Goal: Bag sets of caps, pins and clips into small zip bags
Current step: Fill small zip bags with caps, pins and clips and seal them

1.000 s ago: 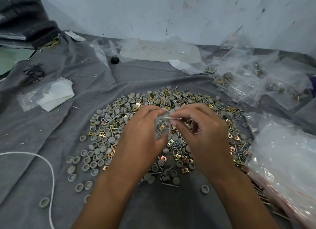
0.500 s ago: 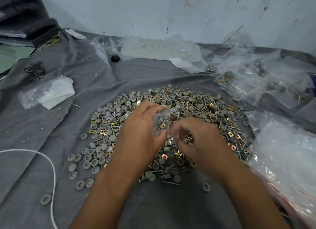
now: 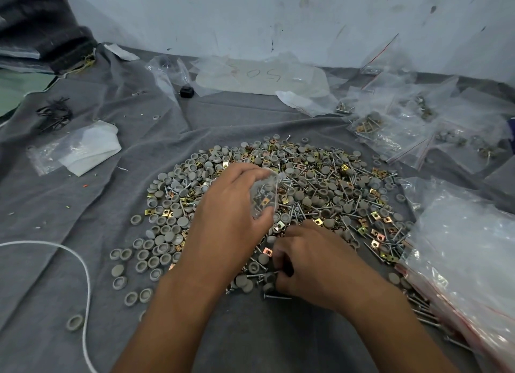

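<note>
A wide pile of grey round caps, metal pins and gold square clips (image 3: 320, 188) covers the grey cloth (image 3: 117, 205). Above the pile's middle my left hand (image 3: 231, 219) grips a small clear zip bag (image 3: 264, 195) with a few parts inside. My right hand (image 3: 312, 264) is down at the near edge of the pile, its fingers curled and pinching at parts there, beside a grey cap (image 3: 269, 277) and a pin (image 3: 260, 273). What sits between the fingertips is hidden.
Filled zip bags (image 3: 395, 130) lie at the back right. A stack of empty clear bags (image 3: 468, 255) fills the right edge. A white cord (image 3: 83, 266) loops at the left, a bag of white paper (image 3: 80, 149) lies farther left, and a small black block (image 3: 186, 91) sits at the back.
My right hand left the mouth of the bag and dropped toward me to the near edge of the pile. My left hand kept the bag in about the same place.
</note>
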`<state>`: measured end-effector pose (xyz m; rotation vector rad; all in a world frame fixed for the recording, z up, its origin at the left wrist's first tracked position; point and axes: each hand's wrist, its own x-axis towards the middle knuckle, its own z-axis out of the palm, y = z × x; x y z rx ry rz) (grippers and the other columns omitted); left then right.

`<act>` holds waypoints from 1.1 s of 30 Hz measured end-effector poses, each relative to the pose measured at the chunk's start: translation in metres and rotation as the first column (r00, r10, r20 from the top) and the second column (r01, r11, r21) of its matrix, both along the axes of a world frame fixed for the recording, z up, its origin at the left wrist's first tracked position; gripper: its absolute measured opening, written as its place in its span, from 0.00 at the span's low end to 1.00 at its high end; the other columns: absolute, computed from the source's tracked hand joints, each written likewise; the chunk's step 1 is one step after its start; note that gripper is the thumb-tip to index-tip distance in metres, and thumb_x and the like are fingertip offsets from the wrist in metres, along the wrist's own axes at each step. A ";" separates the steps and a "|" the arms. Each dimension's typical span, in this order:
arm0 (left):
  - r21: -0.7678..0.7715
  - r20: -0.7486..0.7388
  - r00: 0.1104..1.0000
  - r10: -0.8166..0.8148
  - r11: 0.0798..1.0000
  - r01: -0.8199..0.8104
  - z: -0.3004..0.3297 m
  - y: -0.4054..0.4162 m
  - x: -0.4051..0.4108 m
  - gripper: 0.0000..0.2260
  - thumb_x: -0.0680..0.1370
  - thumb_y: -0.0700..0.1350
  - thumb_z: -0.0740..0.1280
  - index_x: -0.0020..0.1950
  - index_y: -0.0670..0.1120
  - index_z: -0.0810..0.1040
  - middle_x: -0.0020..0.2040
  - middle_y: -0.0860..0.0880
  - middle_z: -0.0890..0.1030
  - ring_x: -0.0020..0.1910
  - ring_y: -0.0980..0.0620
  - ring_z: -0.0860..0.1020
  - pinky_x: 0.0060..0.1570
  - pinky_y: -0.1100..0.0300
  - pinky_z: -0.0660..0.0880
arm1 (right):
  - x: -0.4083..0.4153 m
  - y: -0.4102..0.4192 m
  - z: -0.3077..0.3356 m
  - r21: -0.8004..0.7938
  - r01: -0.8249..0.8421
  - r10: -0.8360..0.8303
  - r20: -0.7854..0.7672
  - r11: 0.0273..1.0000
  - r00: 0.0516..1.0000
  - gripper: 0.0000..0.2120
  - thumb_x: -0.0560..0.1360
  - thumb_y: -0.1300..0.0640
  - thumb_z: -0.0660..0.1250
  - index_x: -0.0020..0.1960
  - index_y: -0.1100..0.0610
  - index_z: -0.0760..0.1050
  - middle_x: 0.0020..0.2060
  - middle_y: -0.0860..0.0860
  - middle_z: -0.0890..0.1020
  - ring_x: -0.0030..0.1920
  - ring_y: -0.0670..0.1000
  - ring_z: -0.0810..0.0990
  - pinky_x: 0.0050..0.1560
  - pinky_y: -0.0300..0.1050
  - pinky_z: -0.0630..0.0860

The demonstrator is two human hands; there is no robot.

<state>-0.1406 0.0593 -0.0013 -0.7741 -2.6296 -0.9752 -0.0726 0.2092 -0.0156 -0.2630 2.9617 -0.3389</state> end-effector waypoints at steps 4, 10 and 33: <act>0.001 0.008 1.000 0.003 1.000 -0.003 0.001 0.000 0.000 0.24 0.73 0.49 0.74 0.68 0.55 0.75 0.60 0.62 0.71 0.46 0.64 0.70 0.52 0.69 0.70 | 0.000 0.001 -0.001 -0.018 -0.028 0.028 -0.015 0.999 1.000 0.08 0.74 0.42 0.69 0.47 0.45 0.74 0.47 0.42 0.73 0.51 0.45 0.66 0.47 0.44 0.63; 0.003 0.019 1.000 0.004 1.000 -0.005 0.001 -0.002 0.000 0.24 0.73 0.50 0.73 0.69 0.55 0.74 0.60 0.64 0.70 0.47 0.67 0.70 0.52 0.70 0.68 | 0.000 0.018 0.002 -0.242 0.025 -0.016 0.038 0.970 0.999 0.04 0.76 0.45 0.68 0.46 0.44 0.74 0.47 0.39 0.73 0.50 0.38 0.70 0.50 0.40 0.70; -0.017 0.005 1.000 -0.021 1.000 0.021 0.001 0.001 0.000 0.25 0.72 0.50 0.73 0.69 0.53 0.75 0.61 0.61 0.72 0.46 0.66 0.69 0.55 0.67 0.70 | -0.012 0.012 0.016 -0.516 0.066 -0.366 -0.507 0.854 0.780 0.04 0.77 0.49 0.68 0.49 0.48 0.78 0.45 0.38 0.73 0.43 0.40 0.74 0.43 0.29 0.66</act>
